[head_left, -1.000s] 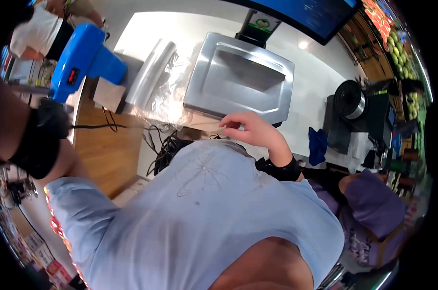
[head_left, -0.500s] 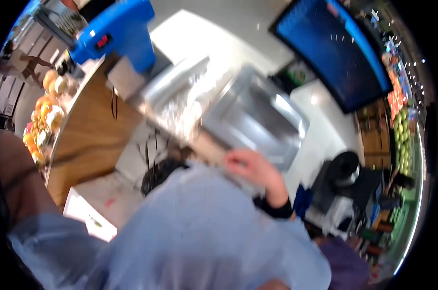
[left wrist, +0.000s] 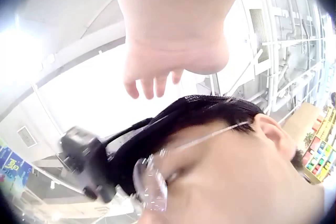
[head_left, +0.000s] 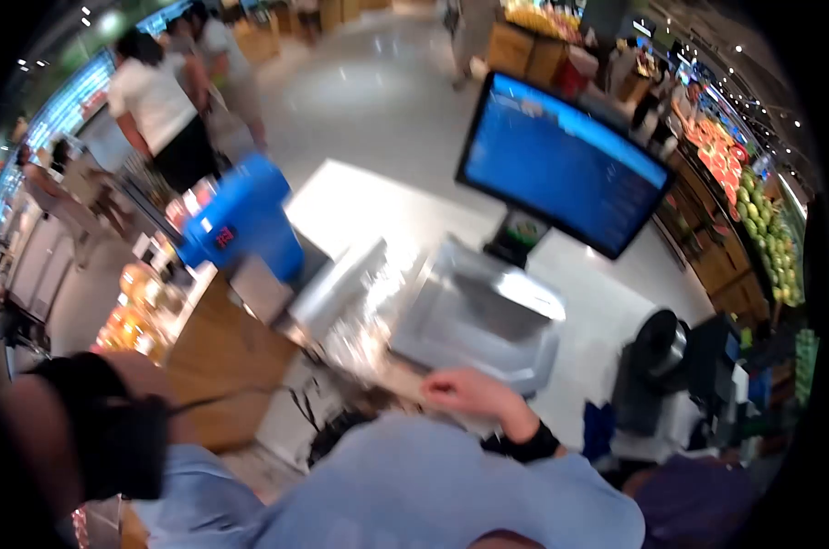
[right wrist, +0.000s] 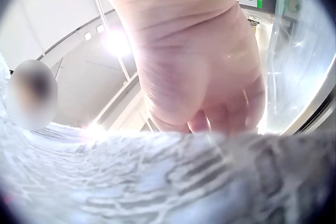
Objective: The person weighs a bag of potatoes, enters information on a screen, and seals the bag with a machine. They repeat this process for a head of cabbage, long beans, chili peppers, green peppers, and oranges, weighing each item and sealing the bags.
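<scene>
Tray point(head_left: 465, 322), seemingly steel, lower in view

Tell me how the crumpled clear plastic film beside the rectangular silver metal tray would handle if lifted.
The film would probably be floppy, since it lies in loose wrinkles beside the tray. It looks light, being thin and clear. Its glossy sheen suggests it may slip against the white counter.

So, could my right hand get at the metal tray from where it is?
Most likely yes: your right hand looks empty, is close to the near edge of the metal tray, and nothing shows between them.
</scene>
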Action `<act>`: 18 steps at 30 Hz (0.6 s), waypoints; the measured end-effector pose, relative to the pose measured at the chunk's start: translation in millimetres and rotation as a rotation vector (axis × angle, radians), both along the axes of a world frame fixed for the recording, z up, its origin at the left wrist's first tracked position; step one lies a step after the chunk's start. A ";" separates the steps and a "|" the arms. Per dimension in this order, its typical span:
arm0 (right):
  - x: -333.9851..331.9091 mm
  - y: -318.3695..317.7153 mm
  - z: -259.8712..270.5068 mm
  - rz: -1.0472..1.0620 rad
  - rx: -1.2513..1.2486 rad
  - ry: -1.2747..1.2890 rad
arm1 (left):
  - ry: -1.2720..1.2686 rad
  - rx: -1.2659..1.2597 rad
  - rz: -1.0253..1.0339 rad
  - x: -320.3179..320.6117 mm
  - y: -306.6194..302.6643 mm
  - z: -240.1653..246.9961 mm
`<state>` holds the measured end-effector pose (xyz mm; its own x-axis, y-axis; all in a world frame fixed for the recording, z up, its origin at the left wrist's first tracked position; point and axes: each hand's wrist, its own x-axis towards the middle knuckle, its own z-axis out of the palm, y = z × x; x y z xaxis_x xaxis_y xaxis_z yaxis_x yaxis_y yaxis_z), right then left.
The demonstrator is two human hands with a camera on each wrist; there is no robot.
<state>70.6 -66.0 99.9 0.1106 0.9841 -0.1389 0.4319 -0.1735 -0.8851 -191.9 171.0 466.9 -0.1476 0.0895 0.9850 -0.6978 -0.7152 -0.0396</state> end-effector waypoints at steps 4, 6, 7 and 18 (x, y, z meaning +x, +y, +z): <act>-0.6 -0.1 -5.0 0.039 0.045 0.013 | 0.104 -0.195 -0.508 32.2 -38.0 -48.6; -0.9 1.9 -5.4 0.005 -0.102 0.032 | 0.405 -0.037 -0.826 53.8 -35.2 -87.8; -4.0 4.2 -5.0 0.024 -0.091 0.026 | 0.421 -0.098 -0.876 58.2 -60.9 -96.8; -18.6 4.7 9.5 -0.015 0.000 0.044 | 0.041 -0.257 -1.231 65.9 -181.9 -70.3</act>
<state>51.9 -61.3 109.3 0.1194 0.9824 -0.1436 0.3896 -0.1794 -0.9034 -126.0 -10.9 396.6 0.2001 0.3358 0.9204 -0.9040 0.4256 0.0413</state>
